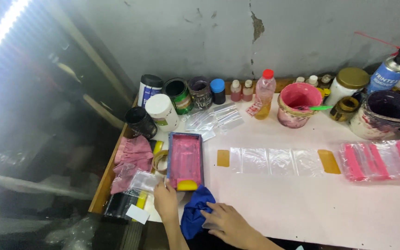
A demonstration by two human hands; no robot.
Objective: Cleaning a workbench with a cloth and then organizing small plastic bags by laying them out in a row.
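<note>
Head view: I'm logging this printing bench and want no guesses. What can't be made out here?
- Left hand: fingertips hidden behind the pink frame.
- Blue cloth: part covered by the right hand.
- Spray can: cut by the right edge.
- Area left of the table: glare and blur.

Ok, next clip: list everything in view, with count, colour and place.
printing frame: 1, blue edge, pink inside, table's left end
squeegee: 1, yellow, frame's near end
blue cloth: 1, near edge, under the right hand
pink cloth: 1, left of frame
clear film strip: 1, taped with yellow at both ends, table middle
pink-striped plastic bags: a stack, right
pink paint tub: 1, back
purple paint tub: 1, back right
jars and small bottles: several, mixed colours, along the wall
spray can: 1, blue, far right
table: 1, pale pink
left hand: 1, at frame's near corner
right hand: 1, on blue cloth
</note>
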